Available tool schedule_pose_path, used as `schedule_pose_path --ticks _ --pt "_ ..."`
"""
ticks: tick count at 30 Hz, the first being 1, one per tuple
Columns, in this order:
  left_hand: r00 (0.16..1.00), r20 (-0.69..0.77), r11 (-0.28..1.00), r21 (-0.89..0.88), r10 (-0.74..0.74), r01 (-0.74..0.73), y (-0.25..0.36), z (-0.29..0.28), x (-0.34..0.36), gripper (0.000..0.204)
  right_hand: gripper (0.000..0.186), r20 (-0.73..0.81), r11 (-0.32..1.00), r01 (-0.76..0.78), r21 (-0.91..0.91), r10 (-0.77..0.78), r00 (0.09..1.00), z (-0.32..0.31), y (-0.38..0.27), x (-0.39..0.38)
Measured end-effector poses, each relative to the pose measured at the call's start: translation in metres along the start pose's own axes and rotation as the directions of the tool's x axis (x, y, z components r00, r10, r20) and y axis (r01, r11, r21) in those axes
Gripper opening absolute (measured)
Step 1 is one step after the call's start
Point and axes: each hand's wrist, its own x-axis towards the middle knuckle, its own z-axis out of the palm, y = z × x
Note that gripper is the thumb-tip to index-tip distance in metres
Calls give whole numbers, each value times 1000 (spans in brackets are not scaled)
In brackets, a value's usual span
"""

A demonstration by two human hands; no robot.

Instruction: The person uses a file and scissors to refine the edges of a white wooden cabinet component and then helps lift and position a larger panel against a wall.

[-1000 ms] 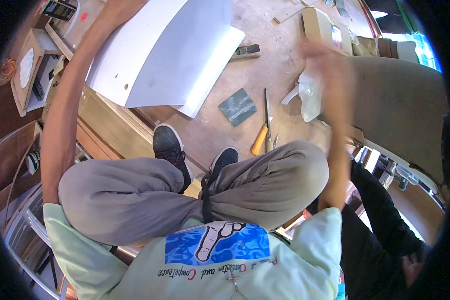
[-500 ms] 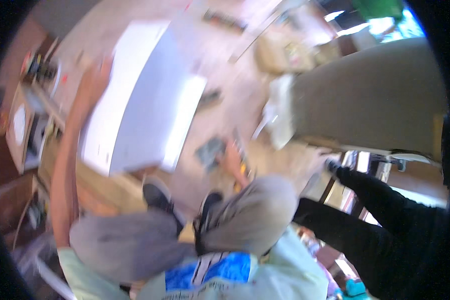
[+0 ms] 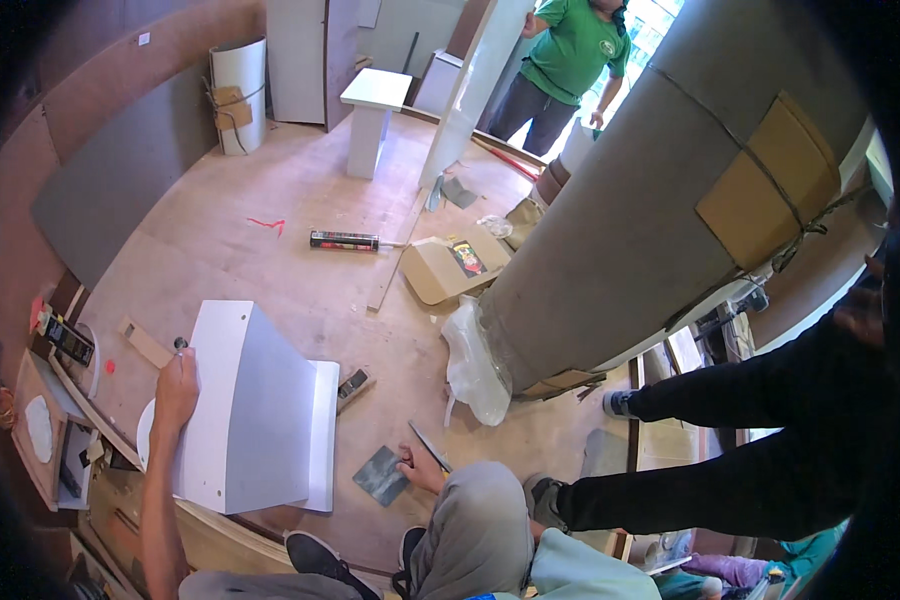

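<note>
My left hand (image 3: 177,392) is closed at the left side of a white box-like panel piece (image 3: 255,410) standing on the floor. A small dark, round-ended thing (image 3: 180,343) sticks up from its fingers; its kind is unclear. My right hand (image 3: 423,470) is low beside my knee, its fingers apart at the edge of a dark grey square sheet (image 3: 381,476). Close by it lies a thin bladed tool (image 3: 429,445) with a bit of yellow at its handle, partly hidden by the hand. A small dark tool (image 3: 351,385) lies right of the white piece.
A cartridge tube (image 3: 345,241) and a cardboard box (image 3: 450,268) lie ahead. A thick grey column (image 3: 610,230) leans across the right, with plastic wrap (image 3: 475,365) at its base. A person in black trousers (image 3: 710,480) is at right; another in a green shirt (image 3: 575,50) stands far off.
The view has tilted up and sharpened, bringing the far room and the person in green into sight. My left hand stays by the white piece, my right hand by the grey sheet.
</note>
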Motion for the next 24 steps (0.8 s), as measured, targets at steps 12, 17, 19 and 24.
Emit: schedule_pose_path --ticks 12,17,19,24 --pt "993 -65 987 132 99 -89 -21 3 0 51 51 -29 968 201 -151 -208 978 1 -2 17" --pt "955 4 899 336 298 -282 -51 16 20 47 50 -54 971 234 44 -231 971 -9 -22 36" --pt "993 17 956 270 116 -117 -31 17 20 51 49 -78 974 218 -57 -222 972 -17 -35 34" --pt "984 164 934 358 -73 9 9 -7 0 61 51 -10 966 256 26 -256 967 -13 0 29"
